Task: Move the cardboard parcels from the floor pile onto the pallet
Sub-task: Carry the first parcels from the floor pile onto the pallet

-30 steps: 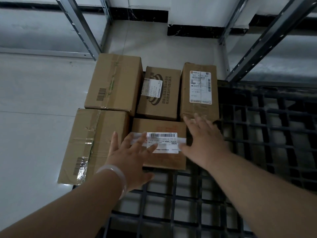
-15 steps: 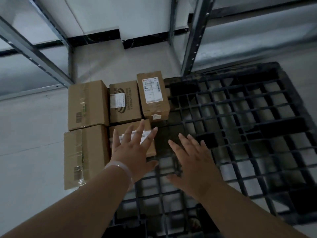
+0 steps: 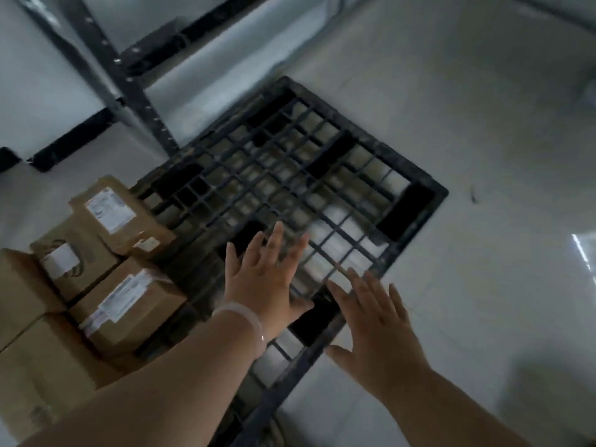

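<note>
I'm holding both arms outstretched, left hand and right hand flat, fingers spread, gripping nothing.

Matt brown cardboard parcels (paper labels); black pallet; glossy floor.

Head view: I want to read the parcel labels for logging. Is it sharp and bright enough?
Head view: motion blur smears the labels past reading; light is dim, with glare on the floor at the frame's right edge; the pallet looks skewed.
</note>
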